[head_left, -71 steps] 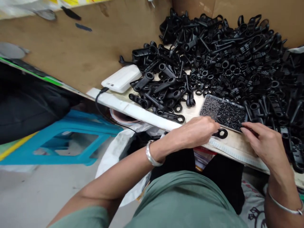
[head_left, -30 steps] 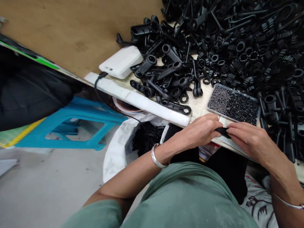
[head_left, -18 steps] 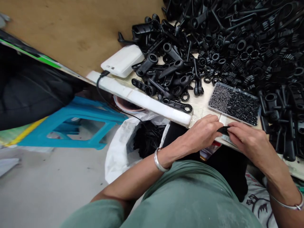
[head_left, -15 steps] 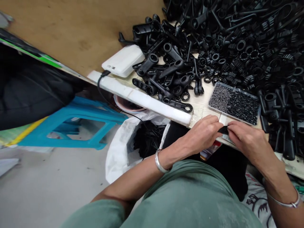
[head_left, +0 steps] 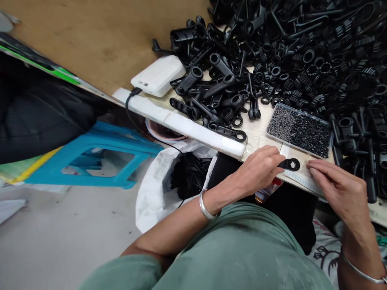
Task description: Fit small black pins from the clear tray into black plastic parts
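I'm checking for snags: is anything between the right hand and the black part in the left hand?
Nothing visible stands between the right hand and the black part; the box of small pieces lies farther back, off that line.

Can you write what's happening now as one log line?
left hand: holds black ring-ended part | right hand: apart from part, grip unclear | tray: holds small pieces, beyond hands

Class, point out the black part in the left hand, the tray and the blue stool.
Part (head_left: 285, 164): head view, neck beside its ring.
Tray (head_left: 296, 146): head view, near rim.
Stool (head_left: 110, 140): head view, above its opening.
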The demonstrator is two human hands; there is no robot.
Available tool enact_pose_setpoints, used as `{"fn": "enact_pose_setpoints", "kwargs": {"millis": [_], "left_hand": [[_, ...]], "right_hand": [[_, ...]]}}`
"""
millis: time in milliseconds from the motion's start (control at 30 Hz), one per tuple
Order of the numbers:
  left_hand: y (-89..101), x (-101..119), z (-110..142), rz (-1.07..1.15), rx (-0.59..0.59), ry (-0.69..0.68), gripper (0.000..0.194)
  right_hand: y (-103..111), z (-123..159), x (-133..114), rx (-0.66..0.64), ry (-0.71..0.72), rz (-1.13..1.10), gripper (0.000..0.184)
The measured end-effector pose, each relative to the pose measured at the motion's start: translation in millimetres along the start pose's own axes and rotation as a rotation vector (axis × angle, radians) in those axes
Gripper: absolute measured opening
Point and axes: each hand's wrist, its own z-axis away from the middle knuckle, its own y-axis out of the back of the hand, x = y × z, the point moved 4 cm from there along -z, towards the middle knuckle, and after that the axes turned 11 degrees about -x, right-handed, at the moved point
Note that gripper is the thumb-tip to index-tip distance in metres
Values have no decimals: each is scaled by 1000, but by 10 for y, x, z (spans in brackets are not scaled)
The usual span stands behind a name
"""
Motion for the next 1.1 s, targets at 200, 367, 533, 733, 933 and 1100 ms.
{"fn": "enact_pose_setpoints", "kwargs": {"millis": [200, 367, 533, 733, 933, 1100], "left_hand": [[-10, -4, -1, -20, -23, -29, 11], [158, -3, -23, -82, 1, -60, 17], [391, -28, -280, -288, 16, -3, 22], [372, -131, -697, -429, -54, -36, 25], [313, -179, -820, -450, -125, -30, 30], [360, -133, -788, -422, -85, -6, 32]], "right_hand": [[161, 47, 120, 84, -138, 59, 16], [256, -193, 201, 35, -158, 210, 23], [155, -499, 187, -140, -201, 386, 23], [67, -673, 185, -350, -336, 572, 23], [38, -673, 264, -340, -334, 504, 24], [62, -644, 347, -259, -267, 358, 24]]}}
